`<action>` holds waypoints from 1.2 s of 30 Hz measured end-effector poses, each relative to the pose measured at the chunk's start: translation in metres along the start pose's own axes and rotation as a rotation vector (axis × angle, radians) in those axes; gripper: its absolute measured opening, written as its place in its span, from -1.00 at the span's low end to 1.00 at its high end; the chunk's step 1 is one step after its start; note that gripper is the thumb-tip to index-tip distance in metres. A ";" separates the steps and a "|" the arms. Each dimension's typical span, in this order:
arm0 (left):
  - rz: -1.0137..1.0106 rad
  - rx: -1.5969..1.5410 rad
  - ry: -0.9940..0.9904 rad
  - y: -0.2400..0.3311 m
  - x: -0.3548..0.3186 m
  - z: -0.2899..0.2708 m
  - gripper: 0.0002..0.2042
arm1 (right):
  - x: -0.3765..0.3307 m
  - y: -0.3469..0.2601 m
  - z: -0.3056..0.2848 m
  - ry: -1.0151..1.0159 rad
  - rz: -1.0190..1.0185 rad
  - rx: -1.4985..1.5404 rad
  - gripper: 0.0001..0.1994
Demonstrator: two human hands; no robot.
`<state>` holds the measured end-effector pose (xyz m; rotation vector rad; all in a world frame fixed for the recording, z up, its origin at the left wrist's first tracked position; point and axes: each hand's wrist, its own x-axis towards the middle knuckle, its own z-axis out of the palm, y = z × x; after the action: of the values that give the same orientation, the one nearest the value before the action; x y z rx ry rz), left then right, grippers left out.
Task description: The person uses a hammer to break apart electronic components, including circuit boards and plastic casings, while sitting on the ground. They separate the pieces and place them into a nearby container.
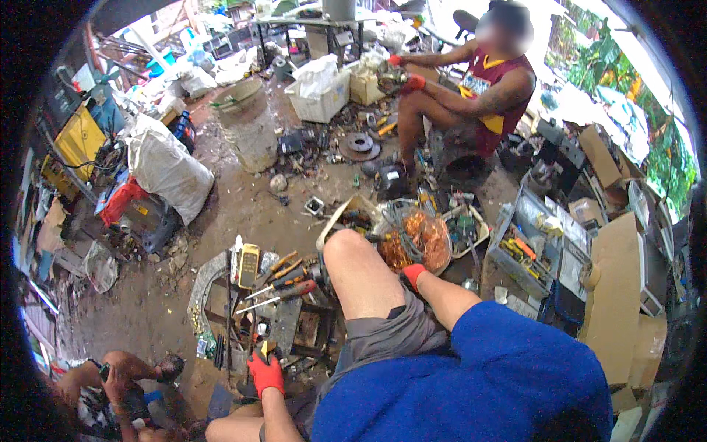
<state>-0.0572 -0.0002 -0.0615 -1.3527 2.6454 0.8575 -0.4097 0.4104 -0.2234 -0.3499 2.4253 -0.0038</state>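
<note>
My left hand (266,374), in a red glove, is closed above the cluttered work surface (281,320). A small dark and yellowish piece shows at its fingertips, too small to name. Beyond it lie screwdrivers (289,292) with red, black and wooden handles, beside a yellow handheld meter (249,265). My right hand (414,275), also red-gloved, is beside my bare knee at the near edge of a clear container of copper wire (427,239). Its fingers are mostly hidden, so I cannot tell whether it grips anything.
Opposite sits a person (490,88) in a maroon top and red gloves; another person (121,394) crouches at lower left. A grey toolbox (519,247) and cardboard (615,295) stand right. A white sack (168,166), a bucket (249,132) and a white crate (320,99) stand farther off.
</note>
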 end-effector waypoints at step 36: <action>0.076 0.036 0.036 -0.014 0.011 0.017 -0.36 | -0.051 0.024 -0.137 -0.221 0.013 -0.677 -0.50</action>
<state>-0.0567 -0.0063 -0.0852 -1.2783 2.7419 0.7962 -0.4642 0.4342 -0.0879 -0.5958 2.1451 0.8295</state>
